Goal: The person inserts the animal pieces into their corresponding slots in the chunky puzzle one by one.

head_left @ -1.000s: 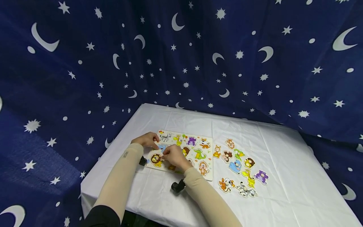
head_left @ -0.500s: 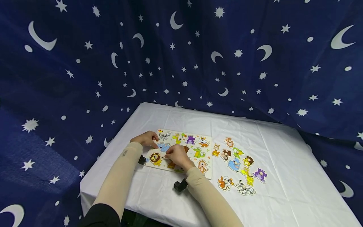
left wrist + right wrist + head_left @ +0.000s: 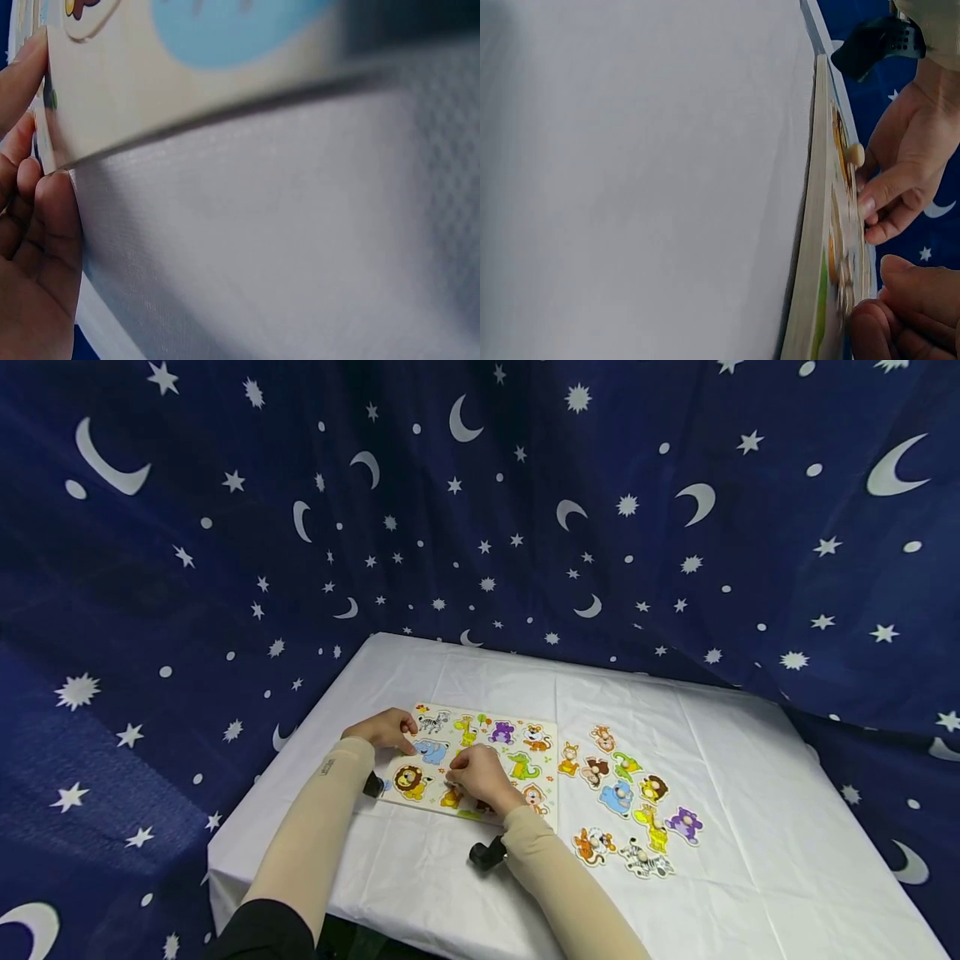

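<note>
A wooden knob puzzle board [image 3: 465, 710] with printed animals lies on the white tablecloth. Its left edge is held by my left hand [image 3: 384, 729], thumb on top and fingers against the side in the left wrist view. A lion piece [image 3: 409, 783] sits in the board's front left spot; its round knob [image 3: 856, 155] sticks up in the right wrist view. My right hand [image 3: 483, 774] hovers over the board's front middle, to the right of the lion. Its fingers are loosely curled, with no piece visible between them. The palm hides part of the board's middle.
Loose animal pieces lie right of the board, among them an elephant [image 3: 617, 797], a giraffe [image 3: 651, 828], a purple hippo [image 3: 684, 825], a zebra [image 3: 647, 859] and a tiger [image 3: 593, 845]. A dark blue star-and-moon curtain [image 3: 450, 510] surrounds the white table [image 3: 750, 760].
My right hand has moved away from the lion piece to the right, uncovering more of the printed elephant. My left hand stays at the board's left edge. The view has shifted slightly.
</note>
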The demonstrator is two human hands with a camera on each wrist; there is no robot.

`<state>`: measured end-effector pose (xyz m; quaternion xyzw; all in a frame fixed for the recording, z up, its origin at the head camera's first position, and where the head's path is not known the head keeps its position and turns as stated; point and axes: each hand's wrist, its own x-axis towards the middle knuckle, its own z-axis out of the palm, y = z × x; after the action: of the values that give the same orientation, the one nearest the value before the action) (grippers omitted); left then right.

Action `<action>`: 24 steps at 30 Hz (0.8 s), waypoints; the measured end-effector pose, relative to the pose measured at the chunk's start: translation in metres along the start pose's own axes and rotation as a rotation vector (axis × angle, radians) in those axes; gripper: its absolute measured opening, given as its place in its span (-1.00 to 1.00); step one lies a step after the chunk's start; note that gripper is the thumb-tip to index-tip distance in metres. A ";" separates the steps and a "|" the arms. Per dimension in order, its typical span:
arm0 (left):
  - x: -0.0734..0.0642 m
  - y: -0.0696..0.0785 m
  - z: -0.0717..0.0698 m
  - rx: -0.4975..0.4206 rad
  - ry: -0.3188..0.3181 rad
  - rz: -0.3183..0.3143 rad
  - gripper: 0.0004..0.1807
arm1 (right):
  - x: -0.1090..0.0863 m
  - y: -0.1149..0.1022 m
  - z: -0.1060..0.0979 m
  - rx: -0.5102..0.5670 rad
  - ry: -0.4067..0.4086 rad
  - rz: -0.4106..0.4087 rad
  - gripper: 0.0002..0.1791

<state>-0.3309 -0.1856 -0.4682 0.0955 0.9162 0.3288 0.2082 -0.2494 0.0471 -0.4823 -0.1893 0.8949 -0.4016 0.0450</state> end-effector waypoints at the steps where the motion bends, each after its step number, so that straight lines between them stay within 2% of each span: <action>1: 0.000 -0.001 0.000 -0.005 -0.003 -0.004 -0.63 | -0.001 0.002 -0.001 -0.004 0.001 -0.002 -0.88; 13: 0.003 0.000 0.000 -0.003 0.012 -0.014 -0.62 | -0.007 0.014 -0.019 -0.015 0.062 0.005 -0.87; 20: 0.002 -0.001 0.001 -0.014 0.012 -0.018 -0.63 | -0.013 0.011 -0.026 0.042 0.061 0.095 -0.86; 24: 0.001 -0.001 0.001 -0.011 0.012 -0.014 -0.63 | -0.015 0.013 -0.029 0.038 0.057 0.087 -0.91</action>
<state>-0.3318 -0.1857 -0.4697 0.0861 0.9162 0.3331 0.2055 -0.2460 0.0806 -0.4733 -0.1376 0.8955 -0.4213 0.0404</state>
